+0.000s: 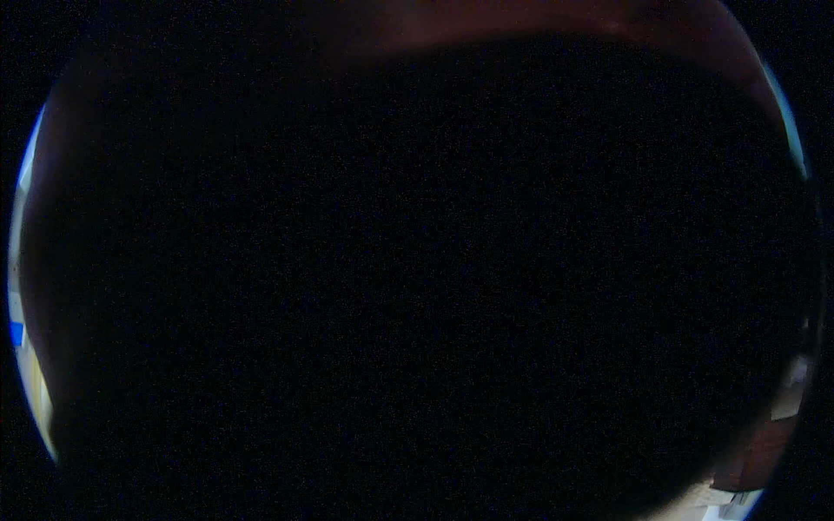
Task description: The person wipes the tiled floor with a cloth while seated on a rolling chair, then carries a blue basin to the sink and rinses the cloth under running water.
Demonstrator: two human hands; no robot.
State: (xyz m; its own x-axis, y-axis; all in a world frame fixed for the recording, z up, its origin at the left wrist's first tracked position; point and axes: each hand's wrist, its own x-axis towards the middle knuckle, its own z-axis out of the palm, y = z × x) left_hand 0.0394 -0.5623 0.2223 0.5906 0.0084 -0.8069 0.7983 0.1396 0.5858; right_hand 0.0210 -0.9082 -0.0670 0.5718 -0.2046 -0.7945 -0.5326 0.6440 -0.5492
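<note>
A very dark thing right against the lens covers nearly the whole view. Along the top it turns to a blurred reddish-brown band, which may be skin lit from behind, but I cannot tell for sure. Neither my left hand nor my right hand can be made out. Whatever lies before me is hidden behind this cover.
Thin slivers of the room show at the rim. On the left are a pale strip, a small blue patch and a yellowish surface. At the lower right a reddish-brown surface borders pale, blurred things.
</note>
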